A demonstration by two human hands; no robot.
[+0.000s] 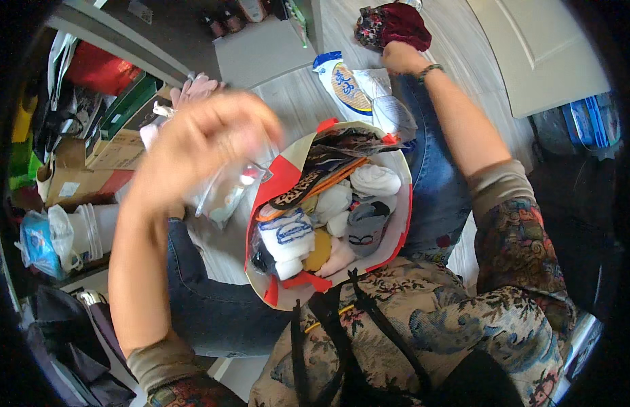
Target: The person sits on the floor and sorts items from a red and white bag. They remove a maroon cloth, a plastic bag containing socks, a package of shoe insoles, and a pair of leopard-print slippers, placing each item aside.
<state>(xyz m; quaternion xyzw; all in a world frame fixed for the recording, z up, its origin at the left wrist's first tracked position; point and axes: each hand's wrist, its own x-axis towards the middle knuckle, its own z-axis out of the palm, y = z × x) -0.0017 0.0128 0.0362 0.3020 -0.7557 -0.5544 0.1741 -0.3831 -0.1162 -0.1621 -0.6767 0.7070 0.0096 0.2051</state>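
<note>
Between my legs stands a red and cream bag [407, 208], its top open, full of rolled socks [375, 179] in white, grey, pink and mustard. Orange and black fabric items [340, 175] lie along its far side. My left hand [218, 132], blurred, is raised left of the bag, above a clear plastic pouch [226, 196]; whether it holds the pouch is unclear. My right hand [404, 58] reaches forward and touches a dark red velvety cloth item [407, 25] with a patterned part; its fingers are partly hidden. A blue and white printed packet [345, 86] lies beyond the bag.
Pink gloves [197, 87] lie behind my left hand. Cardboard boxes [73, 170], stacked white cups [91, 229] and a blue packet [40, 241] fill the left side. A grey cabinet [266, 51] stands ahead, a pale panelled door [549, 46] at the far right.
</note>
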